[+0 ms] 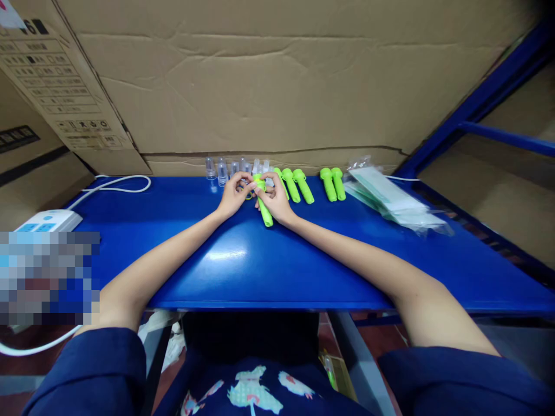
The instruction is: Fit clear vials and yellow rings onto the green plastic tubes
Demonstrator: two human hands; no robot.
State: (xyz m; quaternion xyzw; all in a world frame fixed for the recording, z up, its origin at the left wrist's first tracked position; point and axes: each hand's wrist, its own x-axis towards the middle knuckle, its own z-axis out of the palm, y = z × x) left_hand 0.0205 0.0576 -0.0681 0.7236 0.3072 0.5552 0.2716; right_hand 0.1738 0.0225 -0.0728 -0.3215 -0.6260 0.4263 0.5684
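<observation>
A lime-green torch-shaped piece (266,215) is held over the blue table, its wide head away from me and its narrow end towards me. My right hand (277,199) is closed around its upper part. At the head, the fingers of my left hand (236,193) pinch together against it; a thin yellow-green loop shows beneath them. Just behind my hands stand several clear plastic bottle-shaped caps (222,171). To the right of my right hand lie several more green torch-shaped pieces (302,186), with two others (332,184) set a little apart.
Clear plastic bags with white and green sheets (385,193) lie on the right of the blue table (269,271). A white power strip (52,222) with a cable (117,179) is at the left. Cardboard (281,86) walls the back; a blue metal frame (477,98) rises at right.
</observation>
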